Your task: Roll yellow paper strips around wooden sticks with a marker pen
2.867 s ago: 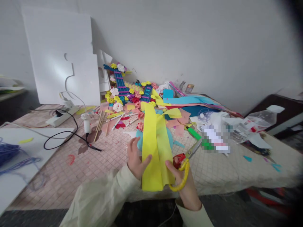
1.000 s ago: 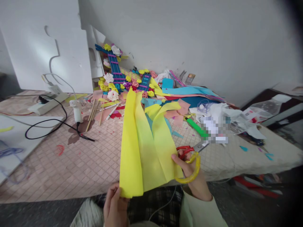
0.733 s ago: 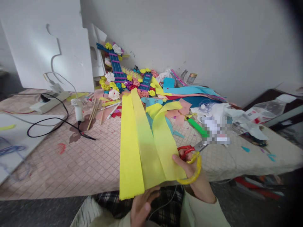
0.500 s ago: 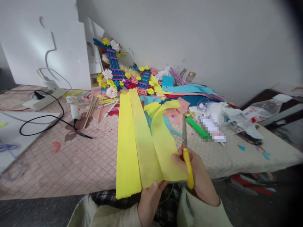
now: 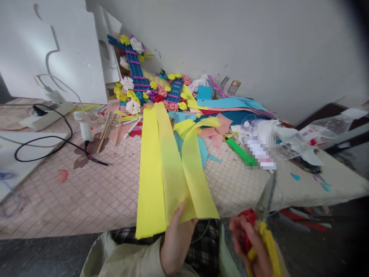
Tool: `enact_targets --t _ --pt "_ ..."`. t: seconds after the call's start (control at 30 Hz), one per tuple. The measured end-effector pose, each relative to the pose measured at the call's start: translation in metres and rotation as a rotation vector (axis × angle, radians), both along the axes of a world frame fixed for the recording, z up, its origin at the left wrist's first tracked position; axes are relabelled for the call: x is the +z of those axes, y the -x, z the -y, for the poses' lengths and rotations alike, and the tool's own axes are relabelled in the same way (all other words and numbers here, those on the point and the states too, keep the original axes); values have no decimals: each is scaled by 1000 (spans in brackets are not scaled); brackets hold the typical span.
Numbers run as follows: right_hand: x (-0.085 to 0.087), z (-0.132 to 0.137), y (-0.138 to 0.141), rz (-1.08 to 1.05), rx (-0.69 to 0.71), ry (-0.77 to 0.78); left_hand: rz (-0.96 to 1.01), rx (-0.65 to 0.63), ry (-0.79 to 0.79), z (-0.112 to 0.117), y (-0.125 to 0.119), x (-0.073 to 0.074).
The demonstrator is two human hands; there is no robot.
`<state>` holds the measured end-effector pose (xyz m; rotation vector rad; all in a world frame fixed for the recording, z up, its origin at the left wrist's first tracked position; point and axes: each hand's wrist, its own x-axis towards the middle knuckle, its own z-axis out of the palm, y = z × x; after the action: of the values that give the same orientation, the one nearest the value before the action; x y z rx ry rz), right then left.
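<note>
My left hand grips the near end of a yellow crepe paper sheet, thumb on top and fingers underneath. The paper stretches away from me across the table, with a folded brighter strip on its left and a loose strip curling on its right. Off to the right of the paper, my right hand is closed around the red and yellow handles of a pair of scissors. Their blades point up and away from me, apart from the paper. Motion blurs this hand somewhat.
Paper flowers and blue guitar-like shapes lean at the back. A hot glue gun stands at left near wooden sticks and a power strip. A green box cutter and plastic bags lie at right.
My right hand has let go of the paper's right edge and moved right and nearer me with the scissors. My left hand still holds the paper. The view has shifted slightly.
</note>
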<state>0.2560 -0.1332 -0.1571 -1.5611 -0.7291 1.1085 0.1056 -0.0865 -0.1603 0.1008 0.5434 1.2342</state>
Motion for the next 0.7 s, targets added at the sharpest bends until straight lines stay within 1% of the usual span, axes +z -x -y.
enact_targets --t 0.03,0.1,0.13,0.2,0.27,0.37,0.47,0.57,0.7 --pt "-4 6 4 -47 63 63 -22 -15 -4 0 0 1" --pt "-10 8 14 -97 112 99 -64 -34 -12 0 0 2" --pt "-11 5 20 -102 115 84 -92 -38 -19 1 1 3" --pt "-11 -6 30 -101 76 22 -142 -55 -49 2 2 4" --pt "-8 -19 37 -109 32 -33 -141 -85 -66 2 4 5" --pt "-4 -32 37 -110 -25 -97 -57 -134 -54 4 8 6" --pt "-3 -37 31 -107 -59 -128 56 -161 -39 5 10 8" --pt "-2 -38 27 -120 -83 -121 168 -157 4 8 11 10" --pt "2 -41 26 -107 -132 -107 238 -127 33 9 10 13"
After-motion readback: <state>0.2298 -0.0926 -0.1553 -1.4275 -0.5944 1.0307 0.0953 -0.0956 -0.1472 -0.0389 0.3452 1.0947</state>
